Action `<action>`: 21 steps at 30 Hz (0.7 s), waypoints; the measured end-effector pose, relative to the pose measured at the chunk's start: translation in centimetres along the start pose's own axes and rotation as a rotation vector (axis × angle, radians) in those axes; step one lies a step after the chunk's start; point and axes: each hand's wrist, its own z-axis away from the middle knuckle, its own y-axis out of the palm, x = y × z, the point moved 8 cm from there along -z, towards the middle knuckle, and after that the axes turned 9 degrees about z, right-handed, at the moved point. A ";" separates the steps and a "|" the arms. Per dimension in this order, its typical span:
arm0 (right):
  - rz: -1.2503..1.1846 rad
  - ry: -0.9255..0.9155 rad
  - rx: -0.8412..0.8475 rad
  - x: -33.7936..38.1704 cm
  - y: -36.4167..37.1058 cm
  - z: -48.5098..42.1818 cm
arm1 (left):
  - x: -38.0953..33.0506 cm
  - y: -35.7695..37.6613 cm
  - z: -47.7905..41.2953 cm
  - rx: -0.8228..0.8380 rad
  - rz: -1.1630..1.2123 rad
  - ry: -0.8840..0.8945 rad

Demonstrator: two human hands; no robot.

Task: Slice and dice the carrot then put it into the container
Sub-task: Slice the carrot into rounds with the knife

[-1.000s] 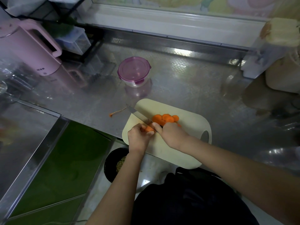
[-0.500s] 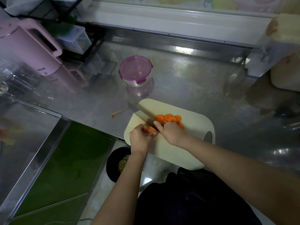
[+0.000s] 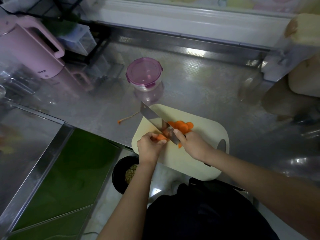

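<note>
Set the next cut across the carrot stub (image 3: 160, 137), pinched on the cutting board (image 3: 207, 139) by the curled left grip (image 3: 149, 147) with long axis running right toward the knife (image 3: 155, 117) clasped in the right grip (image 3: 193, 144), blade just beside the left fingertips (image 3: 163, 142), slices (image 3: 182, 126) heaped beyond.

knife (image 3: 156, 118): I see it lifted clear of the carrot (image 3: 161, 136), broad face tilted up, where a second ago it sat edge-down in the cut | right hand (image 3: 192, 144): risen with the handle | slice (image 3: 180, 145): a fresh one lies on the board (image 3: 204, 135) under the blade's heel
</note>
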 end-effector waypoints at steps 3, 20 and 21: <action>0.017 -0.010 0.011 0.2 0.0 0.3 | -0.1 0.0 0.0 0.002 -0.001 0.003; 0.041 -0.081 0.005 0.2 0.2 1.1 | -0.2 -0.1 0.4 -0.003 0.003 -0.027; 0.019 -0.105 -0.015 0.4 0.1 1.3 | -0.1 -0.1 0.4 -0.004 0.005 -0.027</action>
